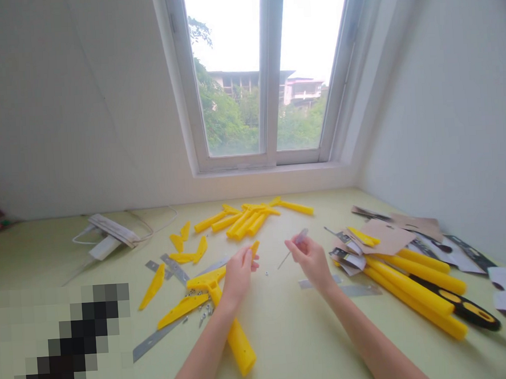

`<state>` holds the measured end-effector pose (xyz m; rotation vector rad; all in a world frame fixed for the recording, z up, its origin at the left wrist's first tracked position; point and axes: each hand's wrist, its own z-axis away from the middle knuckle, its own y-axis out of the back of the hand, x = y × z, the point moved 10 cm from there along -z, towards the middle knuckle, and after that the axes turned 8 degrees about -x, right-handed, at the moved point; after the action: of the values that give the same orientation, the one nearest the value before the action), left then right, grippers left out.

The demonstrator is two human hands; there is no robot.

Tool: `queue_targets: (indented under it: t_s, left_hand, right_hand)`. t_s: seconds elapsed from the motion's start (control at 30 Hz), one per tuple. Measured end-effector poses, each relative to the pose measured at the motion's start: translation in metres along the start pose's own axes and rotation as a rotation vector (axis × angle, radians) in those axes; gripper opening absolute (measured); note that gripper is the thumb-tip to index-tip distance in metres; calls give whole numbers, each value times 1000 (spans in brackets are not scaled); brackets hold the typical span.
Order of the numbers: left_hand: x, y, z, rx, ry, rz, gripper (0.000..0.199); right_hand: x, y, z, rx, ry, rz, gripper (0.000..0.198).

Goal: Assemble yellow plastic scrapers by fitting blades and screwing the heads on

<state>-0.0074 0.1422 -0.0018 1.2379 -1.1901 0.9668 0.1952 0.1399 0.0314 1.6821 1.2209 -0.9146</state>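
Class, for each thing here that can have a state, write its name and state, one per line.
Left grip: closed on a yellow piece
Right grip: closed on a screwdriver, shaft slanting down
Near yellow handle: lying, partly hidden
Far yellow handles: heaped together
Screws: loose, scattered
Metal blades: lying flat
Cardboard packaging: loosely piled
Window: appears shut
Power strip: lying; switch state unclear

On the table (297, 347), handles (243, 223) lie at the back; a power strip (115, 231) left; packaging (386, 234) right.

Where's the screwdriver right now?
Head view, just right of centre: the screwdriver is in the right hand, its shaft slanting down-left, with a small metal piece left of the tip.
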Motion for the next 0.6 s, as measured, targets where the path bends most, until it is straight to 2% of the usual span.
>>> queue_targets:
  t_s: [0.07,0.17,0.33,0.4,0.5,0.6]
  left_hand:
    - [-10,1,-1,-4,67,141,30]
    - [-19,6,-2,-3,122,210,25]
    - [-25,16,0,21,179,277,23]
    - [-24,15,2,30,187,308,22]
    - [-19,10,6,38,171,369,19]
    - [-13,1,12,39,135,424,19]
  right_hand:
    - [-9,2,0,-17,47,119,24]
    - [-13,0,-3,-73,90,319,22]
    - [5,-20,-4,-307,162,583,26]
    - [13,-26,-3,-361,202,648,26]
    - [18,-27,-2,-337,202,678,23]
    - [4,-29,1,-281,217,651,21]
